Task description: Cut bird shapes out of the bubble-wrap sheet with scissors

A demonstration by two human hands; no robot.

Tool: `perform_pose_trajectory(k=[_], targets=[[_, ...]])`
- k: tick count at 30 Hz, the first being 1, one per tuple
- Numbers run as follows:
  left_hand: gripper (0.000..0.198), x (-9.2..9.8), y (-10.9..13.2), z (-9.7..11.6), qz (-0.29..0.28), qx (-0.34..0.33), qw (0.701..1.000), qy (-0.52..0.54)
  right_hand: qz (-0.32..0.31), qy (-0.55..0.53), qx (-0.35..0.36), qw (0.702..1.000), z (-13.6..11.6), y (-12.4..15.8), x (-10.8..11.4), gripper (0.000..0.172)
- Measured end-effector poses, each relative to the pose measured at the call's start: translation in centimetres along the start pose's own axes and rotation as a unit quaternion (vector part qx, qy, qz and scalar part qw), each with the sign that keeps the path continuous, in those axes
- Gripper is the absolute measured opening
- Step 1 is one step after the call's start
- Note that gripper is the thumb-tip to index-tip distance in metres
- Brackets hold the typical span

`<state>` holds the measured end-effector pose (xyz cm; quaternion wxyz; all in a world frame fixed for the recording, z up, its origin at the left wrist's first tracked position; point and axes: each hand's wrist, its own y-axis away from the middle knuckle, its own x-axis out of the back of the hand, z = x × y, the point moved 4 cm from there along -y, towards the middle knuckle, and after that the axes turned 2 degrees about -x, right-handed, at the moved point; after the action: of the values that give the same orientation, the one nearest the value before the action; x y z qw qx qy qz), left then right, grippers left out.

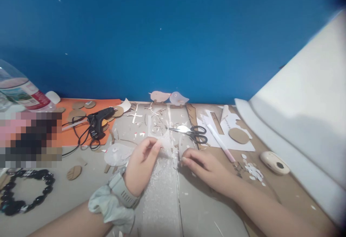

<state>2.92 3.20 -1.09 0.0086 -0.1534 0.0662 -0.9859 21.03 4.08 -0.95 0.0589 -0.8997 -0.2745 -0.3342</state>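
My left hand (142,161) pinches a thin translucent sheet (165,144) just above the table; a grey watch and a pale scrunchie sit on that wrist. My right hand (202,165) lies low on the table to the right, fingers curled, its tips pressed down at the sheet's right edge. A clear glittery strip (160,197) runs toward me between both arms. Black-handled scissors (193,133) lie just beyond my hands. Two paper bird cutouts (169,97) stand at the back by the blue wall.
A black glue gun (98,120) with its cord rests on an orange mat (70,136) at left. A plastic bottle (20,91) and black bead bracelet (21,192) lie far left. White paper, cardboard ovals and a beige device (274,162) sit right, beside a white foam roll (302,129).
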Motion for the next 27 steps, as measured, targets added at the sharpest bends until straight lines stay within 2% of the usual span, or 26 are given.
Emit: perform_pose_trajectory(k=[2,4,7,10,12,14,15,16,18,19,21,23,25,27], targets=[[0.019,-0.1,0.2,0.2,-0.01,-0.034,0.999,-0.017,0.01,-0.011,0.013,1.0,0.1,0.2,0.0,0.023],[0.017,-0.3,0.5,0.7,-0.034,-0.093,0.994,-0.047,0.024,-0.02,0.026,0.999,0.0,0.3,0.0,0.033],[0.014,-0.9,1.1,1.1,-0.069,-0.161,0.981,-0.087,0.016,0.0,0.024,1.0,-0.2,0.2,-0.3,0.023],[0.014,-1.3,1.3,1.1,-0.068,-0.173,0.977,-0.105,0.017,0.054,0.029,0.998,-0.8,0.1,-0.6,0.021],[0.017,-0.8,0.9,1.3,-0.04,-0.17,0.977,-0.121,0.041,0.089,0.059,0.993,-1.2,0.2,-0.6,0.02],[0.027,0.7,-0.1,2.2,-0.01,-0.176,0.971,-0.162,0.072,0.102,0.098,0.987,-1.7,0.5,-0.3,0.018],[0.029,1.7,-0.8,2.8,-0.012,-0.17,0.965,-0.198,0.087,0.103,0.115,0.984,-1.8,0.6,-0.2,0.016],[0.03,2.7,-1.5,3.4,-0.043,-0.172,0.953,-0.246,0.102,0.106,0.127,0.981,-1.9,0.8,-0.1,0.015],[0.036,4.9,-2.8,4.2,-0.131,-0.176,0.905,-0.365,0.116,0.129,0.13,0.976,-1.9,1.1,0.0,0.015],[0.044,6.4,-3.4,4.1,-0.142,-0.153,0.881,-0.425,0.116,0.146,0.127,0.974,-1.8,1.2,0.0,0.015],[0.055,8.8,-3.8,3.3,-0.182,-0.091,0.842,-0.5,0.107,0.174,0.124,0.971,-1.8,1.3,-0.2,0.018],[0.046,10.2,-3.5,2.0,-0.205,-0.062,0.812,-0.543,0.099,0.187,0.135,0.968,-1.9,1.3,-0.5,0.02],[0.036,10.7,-2.8,0.7,-0.219,-0.058,0.796,-0.561,0.097,0.193,0.158,0.964,-2.1,1.4,-0.7,0.021],[0.031,10.9,-2.3,0.1,-0.211,-0.048,0.795,-0.567,0.094,0.201,0.186,0.957,-2.3,1.5,-0.9,0.021]])
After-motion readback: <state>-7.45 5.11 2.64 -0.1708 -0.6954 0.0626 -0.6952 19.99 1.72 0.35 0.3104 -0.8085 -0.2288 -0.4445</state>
